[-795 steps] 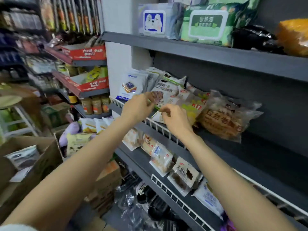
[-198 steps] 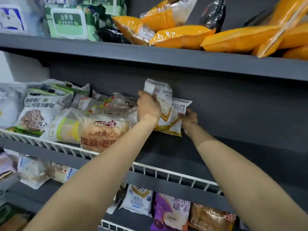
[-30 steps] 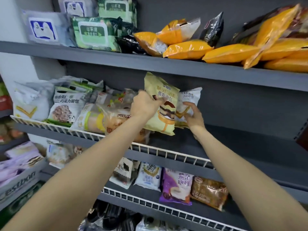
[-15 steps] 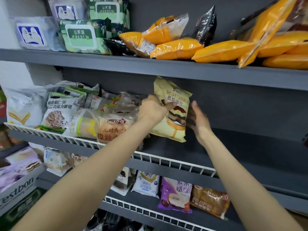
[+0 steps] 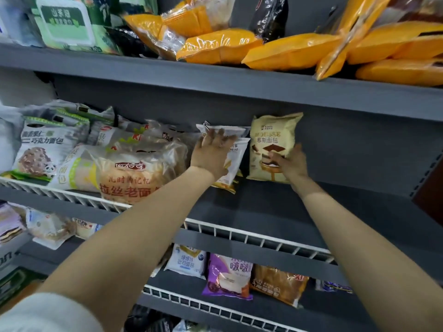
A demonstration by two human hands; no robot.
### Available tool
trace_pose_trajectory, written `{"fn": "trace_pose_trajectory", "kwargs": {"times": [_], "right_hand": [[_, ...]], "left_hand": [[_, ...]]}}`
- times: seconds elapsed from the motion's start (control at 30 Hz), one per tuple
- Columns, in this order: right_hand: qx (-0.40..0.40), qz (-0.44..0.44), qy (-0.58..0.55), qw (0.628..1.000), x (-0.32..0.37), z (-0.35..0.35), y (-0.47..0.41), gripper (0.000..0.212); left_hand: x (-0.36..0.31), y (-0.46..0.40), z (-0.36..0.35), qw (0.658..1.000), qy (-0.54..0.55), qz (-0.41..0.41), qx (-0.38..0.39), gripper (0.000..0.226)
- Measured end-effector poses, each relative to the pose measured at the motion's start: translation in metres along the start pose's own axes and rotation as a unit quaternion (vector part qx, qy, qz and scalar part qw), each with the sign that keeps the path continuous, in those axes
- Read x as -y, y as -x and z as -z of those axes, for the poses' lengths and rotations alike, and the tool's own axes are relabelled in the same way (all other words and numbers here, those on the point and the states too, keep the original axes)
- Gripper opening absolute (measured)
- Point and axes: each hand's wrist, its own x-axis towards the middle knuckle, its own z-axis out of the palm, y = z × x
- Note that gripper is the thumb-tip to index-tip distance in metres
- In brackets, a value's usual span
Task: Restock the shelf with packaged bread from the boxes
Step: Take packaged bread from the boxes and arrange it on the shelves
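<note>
A cream mousse bread pack [image 5: 273,140] stands upright against the back wall of the grey middle shelf [image 5: 311,207]. My right hand [image 5: 291,164] grips its lower right part. Just left of it, two white bread packs [image 5: 236,152] lean against the wall. My left hand [image 5: 212,153] lies flat on them with fingers spread, pressing them back. Both forearms reach over the white wire rail [image 5: 239,232] at the shelf's front.
A big loaf bag [image 5: 129,173] and a panda chocolate bread pack [image 5: 40,149] crowd the shelf's left half. Orange packs [image 5: 287,51] and a green wipes pack [image 5: 69,25] lie on the shelf above. A purple pack [image 5: 227,276] and others sit below.
The mousse pack went from my left hand to my right and shifted right, now upright against the back wall. My left hand moved onto the white packs.
</note>
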Motion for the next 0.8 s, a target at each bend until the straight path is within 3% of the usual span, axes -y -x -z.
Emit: {"fn": "trace_pose_trajectory", "kwargs": {"times": [0.13, 0.2, 0.27, 0.33, 0.4, 0.47, 0.57, 0.67, 0.8], "right_hand": [[0.016, -0.035, 0.044, 0.998, -0.021, -0.023, -0.009, 0.06], [-0.01, -0.044, 0.087, 0.995, -0.024, -0.031, -0.008, 0.074], [-0.073, 0.0, 0.164, 0.984, -0.022, -0.035, -0.004, 0.092], [-0.126, 0.079, 0.291, 0.945, -0.02, -0.037, -0.001, 0.091], [-0.086, 0.122, 0.4, 0.904, -0.018, -0.035, 0.002, 0.087], [-0.008, 0.117, 0.437, 0.891, -0.013, -0.032, 0.004, 0.083], [0.036, 0.105, 0.387, 0.916, 0.005, -0.025, 0.011, 0.076], [0.017, 0.185, 0.278, 0.942, 0.038, -0.016, 0.027, 0.054], [0.068, 0.238, 0.226, 0.942, 0.094, -0.024, 0.051, 0.033]], "left_hand": [[0.0, -0.005, -0.003, 0.999, 0.003, 0.034, -0.003, 0.076], [-0.002, -0.006, -0.003, 0.999, 0.007, 0.043, -0.006, 0.075], [-0.003, -0.009, -0.002, 0.999, 0.015, 0.048, -0.008, 0.074], [-0.004, -0.011, 0.0, 0.998, 0.021, 0.051, -0.003, 0.074], [-0.005, -0.011, 0.002, 0.998, 0.031, 0.053, 0.007, 0.073], [-0.005, -0.01, 0.007, 0.997, 0.051, 0.054, 0.012, 0.072], [-0.006, -0.009, 0.015, 0.993, 0.096, 0.062, 0.017, 0.065], [-0.002, -0.007, 0.031, 0.985, 0.156, 0.067, 0.002, 0.053], [0.018, 0.001, 0.067, 0.982, 0.167, 0.082, -0.016, 0.044]]}}
